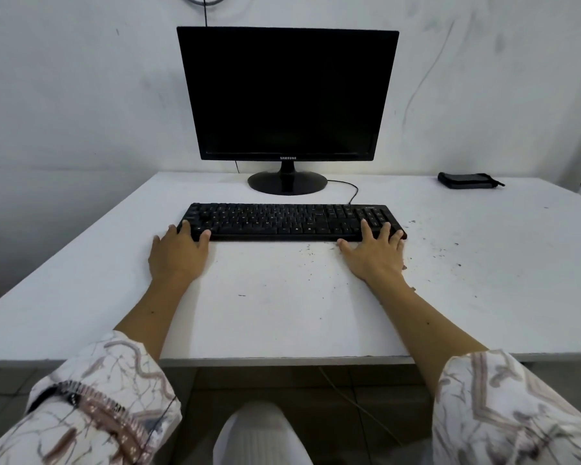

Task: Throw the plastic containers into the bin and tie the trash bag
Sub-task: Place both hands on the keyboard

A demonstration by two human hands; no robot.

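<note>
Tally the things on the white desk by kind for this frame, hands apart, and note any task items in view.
Monitor: 1
Keyboard: 1
Dark pouch: 1
Total on the desk: 3
Hands touching the keyboard: 2, left hand and right hand
Plastic containers, bin, trash bag: 0 in view

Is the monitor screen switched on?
No, the monitor screen is fully black and shows no picture, above the keyboard.

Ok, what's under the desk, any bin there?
Under the desk only tiled floor, a loose cable and the person's knee show. No bin shows; the desktop covers everything farther back.
</note>
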